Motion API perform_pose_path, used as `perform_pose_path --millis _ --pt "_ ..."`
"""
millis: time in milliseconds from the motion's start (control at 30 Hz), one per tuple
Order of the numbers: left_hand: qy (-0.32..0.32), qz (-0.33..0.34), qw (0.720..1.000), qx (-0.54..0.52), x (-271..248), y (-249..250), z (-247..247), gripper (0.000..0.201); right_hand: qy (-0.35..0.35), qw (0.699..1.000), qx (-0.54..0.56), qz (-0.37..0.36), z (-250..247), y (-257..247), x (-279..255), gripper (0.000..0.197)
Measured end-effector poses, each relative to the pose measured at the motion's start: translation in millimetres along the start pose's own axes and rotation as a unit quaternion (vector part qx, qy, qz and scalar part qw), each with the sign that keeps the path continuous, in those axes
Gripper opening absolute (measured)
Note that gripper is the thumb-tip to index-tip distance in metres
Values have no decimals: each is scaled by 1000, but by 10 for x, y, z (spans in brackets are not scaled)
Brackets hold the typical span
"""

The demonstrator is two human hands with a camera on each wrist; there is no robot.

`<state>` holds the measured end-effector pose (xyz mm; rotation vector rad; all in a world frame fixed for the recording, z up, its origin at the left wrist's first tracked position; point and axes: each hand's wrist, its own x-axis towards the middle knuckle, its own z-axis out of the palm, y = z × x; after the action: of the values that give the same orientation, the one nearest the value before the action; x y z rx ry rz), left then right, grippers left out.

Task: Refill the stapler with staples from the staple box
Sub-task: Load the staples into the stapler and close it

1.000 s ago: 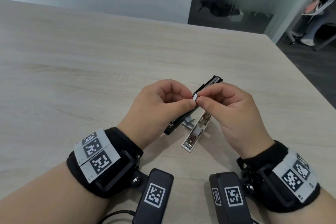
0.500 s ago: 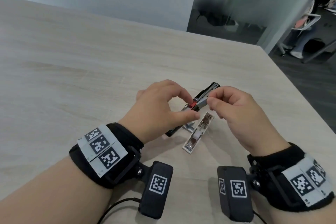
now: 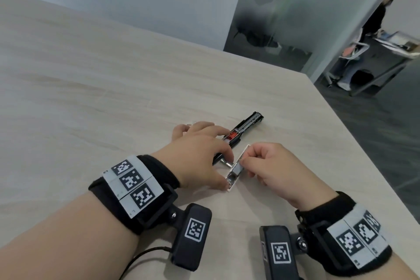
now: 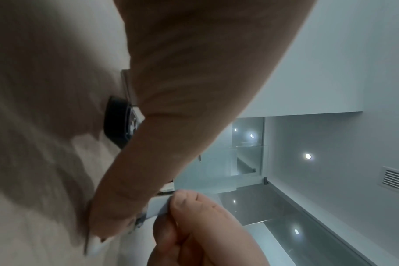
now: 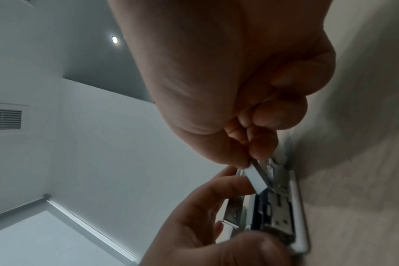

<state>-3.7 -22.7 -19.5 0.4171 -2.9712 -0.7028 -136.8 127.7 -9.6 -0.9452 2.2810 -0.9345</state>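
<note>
The stapler lies hinged open on the wooden table (image 3: 113, 88). Its black top arm (image 3: 246, 126), with a red pusher, points to the far right, and its white base with the metal staple channel (image 3: 235, 171) lies nearer me. My left hand (image 3: 223, 166) grips the stapler, fingers curled over the black arm and thumb at the near end of the base. My right hand (image 3: 244, 159) pinches a short silver staple strip (image 5: 256, 180) just above the channel; the strip also shows in the left wrist view (image 4: 158, 207). No staple box is in view.
The table's right edge (image 3: 345, 125) runs close to my right hand, with dark floor beyond it. Far off at the right, a person (image 3: 377, 13) stands by a desk past a glass door. Pale tabletop stretches to the left and ahead.
Both hands came down from pinching the strip together in the air. The left hand let go of it and took the stapler; the right lowered the strip to the channel.
</note>
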Motion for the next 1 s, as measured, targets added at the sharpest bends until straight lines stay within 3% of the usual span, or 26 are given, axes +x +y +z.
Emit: perform_pose_path --millis 433,600,733,1000 --pt "1 1 1000 -17 34 -24 70 45 -10 999 -26 -29 128 91 -71 12" --pt "-1 -1 1000 -24 42 -22 67 44 114 993 -31 -10 -1 118 -42 19" --pt "1 -3 1000 -23 50 -25 79 47 79 990 -112 18 -50 156 51 23" --pt "12 -4 1000 -15 59 -39 101 53 79 993 -3 -89 -29 54 -134 13"
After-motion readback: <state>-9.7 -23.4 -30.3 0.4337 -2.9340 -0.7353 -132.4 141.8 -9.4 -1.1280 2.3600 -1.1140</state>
